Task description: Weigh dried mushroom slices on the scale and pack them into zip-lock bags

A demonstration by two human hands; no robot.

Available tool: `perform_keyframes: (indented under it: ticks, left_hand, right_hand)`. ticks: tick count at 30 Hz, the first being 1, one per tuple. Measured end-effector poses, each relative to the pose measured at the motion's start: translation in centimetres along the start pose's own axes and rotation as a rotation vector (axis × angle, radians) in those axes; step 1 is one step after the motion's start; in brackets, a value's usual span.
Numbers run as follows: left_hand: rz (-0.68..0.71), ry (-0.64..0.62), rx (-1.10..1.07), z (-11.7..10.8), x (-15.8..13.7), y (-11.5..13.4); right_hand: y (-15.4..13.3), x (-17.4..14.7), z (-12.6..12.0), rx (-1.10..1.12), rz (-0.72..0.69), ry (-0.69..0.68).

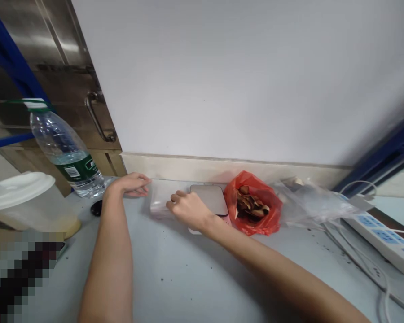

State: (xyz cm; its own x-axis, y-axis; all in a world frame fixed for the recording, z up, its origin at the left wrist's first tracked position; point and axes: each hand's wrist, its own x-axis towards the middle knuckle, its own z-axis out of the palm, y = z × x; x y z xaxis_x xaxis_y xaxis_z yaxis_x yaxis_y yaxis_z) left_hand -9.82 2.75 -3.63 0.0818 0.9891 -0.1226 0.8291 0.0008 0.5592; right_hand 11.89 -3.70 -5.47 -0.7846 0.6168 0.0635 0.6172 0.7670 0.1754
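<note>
Clear plastic packet [159,204] on the desk [175,287] lies just left of my right hand [190,210], the closer one, whose fingers curl over its right side, gripping or not I cannot tell, and right of my left hand [129,183], fingers loosely spread.

Cool, even light, seemingly from overhead, fills the frame; the pale wall [222,80] dims towards the right edge. The metal door [63,49] at upper left catches streaky glare, and the clear plastic bag [314,204] at right shows whitish glints. A soft shadow lies on the tabletop [168,278] beneath the right forearm [283,273]. Fine detail is smeared, the bottle [63,139] at left leans with wide-angle stretch, and coarse pixelation hides the lower left corner
</note>
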Motion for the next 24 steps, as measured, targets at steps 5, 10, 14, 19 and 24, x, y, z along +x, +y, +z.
perform_keyframes:
  ticks: [5, 10, 14, 19, 24]
  left_hand:
    - [-0.014, -0.11, -0.015, 0.3, 0.8, 0.4]
    - [0.117, -0.322, 0.11, 1.9, 1.7, 3.0]
    - [0.104, -0.291, 0.21, 3.7, 2.6, 4.2]
    - [0.079, -0.264, 0.321, 5.2, 3.1, 4.4]
    - [0.108, -0.272, 0.372, 5.6, 2.9, 4.8]
  right_hand:
    - [-0.9, 0.3, 1.7, 0.007, -0.056, -0.118]
    - [-1.4, 0.2, 2.5, 0.009, -0.062, -0.125]
    - [-1.5, 0.1, 2.7, 0.037, -0.047, -0.102]
    - [-1.2, -0.2, 2.5, 0.061, -0.033, -0.101]
    - [-1.0, -0.8, 2.5, 0.078, -0.047, -0.083]
